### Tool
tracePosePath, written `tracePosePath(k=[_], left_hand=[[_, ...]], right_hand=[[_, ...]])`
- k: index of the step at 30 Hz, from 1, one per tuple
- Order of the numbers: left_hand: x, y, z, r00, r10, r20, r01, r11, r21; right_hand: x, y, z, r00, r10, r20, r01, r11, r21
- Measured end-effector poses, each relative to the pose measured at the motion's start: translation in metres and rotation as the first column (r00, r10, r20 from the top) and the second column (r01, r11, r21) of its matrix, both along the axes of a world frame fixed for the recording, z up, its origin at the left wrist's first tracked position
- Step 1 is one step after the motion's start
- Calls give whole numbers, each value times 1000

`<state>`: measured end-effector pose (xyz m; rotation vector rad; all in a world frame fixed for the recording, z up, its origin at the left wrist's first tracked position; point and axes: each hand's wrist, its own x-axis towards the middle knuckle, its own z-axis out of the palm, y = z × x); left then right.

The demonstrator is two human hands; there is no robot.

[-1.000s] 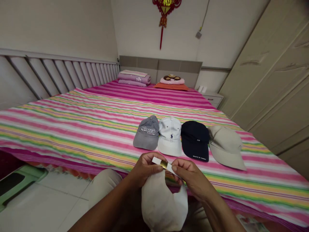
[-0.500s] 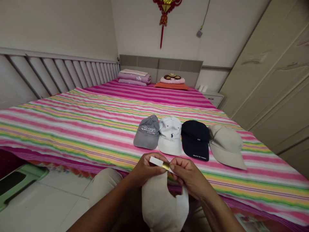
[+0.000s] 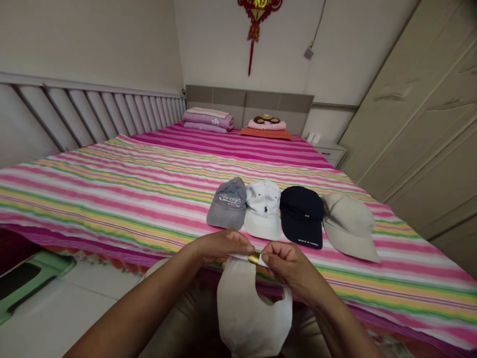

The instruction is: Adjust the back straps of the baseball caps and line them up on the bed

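Near the bottom centre hangs a cream cap (image 3: 248,311), its back opening facing up. Across that opening runs its white strap with a gold buckle (image 3: 254,258). My left hand (image 3: 223,244) pinches the strap on the left of the buckle. On the other side my right hand (image 3: 285,263) is closed on the strap end. Beyond my hands a row of caps lies on the bed: a grey cap (image 3: 228,205), a white cap (image 3: 263,211), a navy cap (image 3: 302,216) and a beige cap (image 3: 350,223).
The bed (image 3: 112,189) has a striped cover. Folded purple bedding (image 3: 207,120) and an orange and pink stack (image 3: 265,130) lie by the headboard. A green stool (image 3: 37,278) stands at lower left, a wardrobe (image 3: 417,109) at right.
My left hand has shifted up and its fingers now come over the strap from above. The strap's white left part is more covered, and the left forearm has swung outward. My right hand barely moved.
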<state>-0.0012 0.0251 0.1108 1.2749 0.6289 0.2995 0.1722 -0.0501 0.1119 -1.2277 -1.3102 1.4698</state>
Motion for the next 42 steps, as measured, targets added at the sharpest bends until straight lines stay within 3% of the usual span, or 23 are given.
tracePosePath(k=[4,12,16,20,23,27,30,33,37,39,42], left_hand=[[2,-2,2,998,-50,-25,50,999,-12],[5,-10,-10,986,106,128,-92,989,-113],[-1,0,-4,919,239,313,-164,955,-248],[-12,15,2,854,328,405,-206,926,-315],[-18,22,2,861,318,398,-178,920,-350],[-25,23,0,845,325,425,-145,904,-402],[-32,21,-10,788,312,531,-86,910,-406],[-40,16,-34,770,296,566,-59,915,-398],[-47,4,-68,766,382,517,-161,893,-421],[-49,-2,-75,738,428,522,-203,878,-434],[-49,-9,-74,685,488,540,-248,854,-458]], right_hand=[[1,0,0,1000,-1,23,1,1000,4],[4,1,1,998,22,-62,-24,999,-22],[19,9,-14,967,147,-207,-157,987,-31],[31,15,-36,923,162,-349,-209,973,-103],[29,15,-40,883,65,-464,-115,990,-81],[21,16,-32,777,-88,-623,47,996,-82],[16,20,-25,749,-176,-639,134,984,-114],[11,27,-24,721,-221,-657,154,975,-160],[6,36,-32,716,-194,-670,86,978,-191],[3,38,-38,722,-186,-666,78,979,-189],[-4,39,-44,712,-191,-676,51,974,-221]])
